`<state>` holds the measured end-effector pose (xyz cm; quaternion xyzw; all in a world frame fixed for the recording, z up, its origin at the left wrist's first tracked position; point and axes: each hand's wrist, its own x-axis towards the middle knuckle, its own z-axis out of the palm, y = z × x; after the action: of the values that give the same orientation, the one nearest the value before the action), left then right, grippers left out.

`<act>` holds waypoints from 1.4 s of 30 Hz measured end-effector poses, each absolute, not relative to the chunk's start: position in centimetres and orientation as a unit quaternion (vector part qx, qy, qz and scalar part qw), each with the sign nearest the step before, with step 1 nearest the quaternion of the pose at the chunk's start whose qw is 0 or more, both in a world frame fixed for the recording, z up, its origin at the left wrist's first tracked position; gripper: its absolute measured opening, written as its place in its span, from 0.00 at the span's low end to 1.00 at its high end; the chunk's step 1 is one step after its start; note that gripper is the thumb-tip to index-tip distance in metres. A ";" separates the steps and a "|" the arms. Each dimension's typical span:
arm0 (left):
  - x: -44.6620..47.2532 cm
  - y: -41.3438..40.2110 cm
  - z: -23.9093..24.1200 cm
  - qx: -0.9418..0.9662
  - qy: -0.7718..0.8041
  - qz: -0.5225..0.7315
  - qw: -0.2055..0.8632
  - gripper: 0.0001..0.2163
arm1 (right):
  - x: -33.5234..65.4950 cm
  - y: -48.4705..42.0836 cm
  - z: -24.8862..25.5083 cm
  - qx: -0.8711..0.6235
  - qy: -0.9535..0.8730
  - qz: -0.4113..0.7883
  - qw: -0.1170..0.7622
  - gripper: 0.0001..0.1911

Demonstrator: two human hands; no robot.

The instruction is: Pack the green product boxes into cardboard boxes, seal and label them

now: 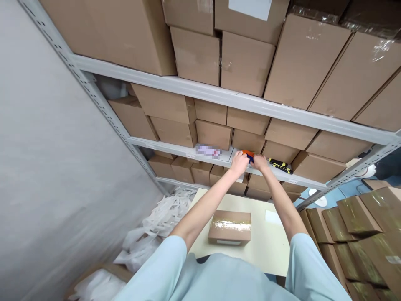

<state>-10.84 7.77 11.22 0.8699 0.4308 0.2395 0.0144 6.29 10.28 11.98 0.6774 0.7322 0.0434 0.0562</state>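
Head view: touching orange-and-blue item [248,154] with left hand [239,162] and right hand [260,161], near flat-sided cardboard boxes [214,134]; outline partly covered, cannot tell if clamped.

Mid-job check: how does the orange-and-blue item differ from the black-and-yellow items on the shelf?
Colour: the orange-and-blue item is bright; the black-and-yellow items are mostly dark.
Handling: the left hand and right hand grip the orange-and-blue item; the black-and-yellow items lie unheld.
Visibility: fingers partly cover the orange-and-blue item; the black-and-yellow items show more fully.
Shared: both are at the middle shelf.
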 end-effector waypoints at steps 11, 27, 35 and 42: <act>-11.9 4.1 6.4 0.835 0.481 0.248 0.093 0.12 | 7.1 9.9 8.4 0.673 0.739 0.016 0.020 0.24; -15.8 -16.2 -1.4 0.609 0.500 0.491 0.372 0.09 | -0.4 -15.6 -1.4 0.538 0.495 -0.490 -0.476 0.34; -19.7 -18.2 1.3 0.648 0.526 0.462 0.300 0.13 | -0.1 -18.2 -0.2 0.544 0.527 -0.478 -0.446 0.33; -23.4 -16.0 8.3 0.676 0.480 0.480 0.286 0.17 | 2.7 -19.9 2.2 0.514 0.678 -0.385 -0.357 0.23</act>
<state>-23.42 -16.04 8.32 0.6762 0.4800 0.4801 0.2860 2.68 -19.94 2.23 0.5143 0.6783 -0.3848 -0.3567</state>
